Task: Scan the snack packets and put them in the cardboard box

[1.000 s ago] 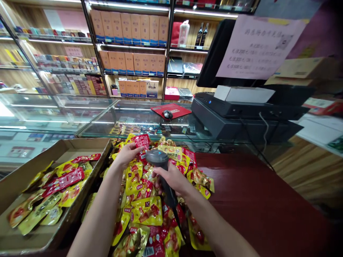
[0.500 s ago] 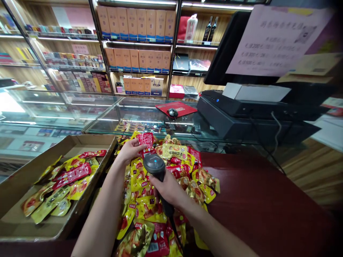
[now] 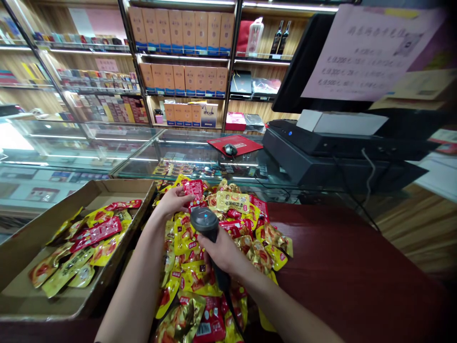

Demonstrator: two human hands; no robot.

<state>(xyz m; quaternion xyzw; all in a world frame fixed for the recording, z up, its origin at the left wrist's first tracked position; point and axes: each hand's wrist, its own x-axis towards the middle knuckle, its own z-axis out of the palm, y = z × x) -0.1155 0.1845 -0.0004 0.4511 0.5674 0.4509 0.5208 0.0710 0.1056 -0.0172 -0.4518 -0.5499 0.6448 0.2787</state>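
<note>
My left hand [image 3: 175, 202] pinches a red snack packet [image 3: 194, 189] at the far side of a pile of yellow, red and gold packets [image 3: 194, 276]. My right hand [image 3: 225, 250] is wrapped round a black handheld scanner [image 3: 204, 222], whose head with a small blue light lies just below the red packet. The scanner's cable runs down over the pile toward the near edge. A pale yellow packet [image 3: 233, 202] rests on top of the pile, right of the red one.
An open cardboard box [image 3: 46, 309] with several packets stands at the left. Behind the pile is a glass counter [image 3: 143, 155] with a mouse [image 3: 230, 150] on a red mat [image 3: 246, 144]. A monitor [image 3: 296, 62] and black machines [image 3: 303, 147] are at the right.
The red packet and my left hand have moved down very slightly. The scanner has barely shifted in my right hand.
</note>
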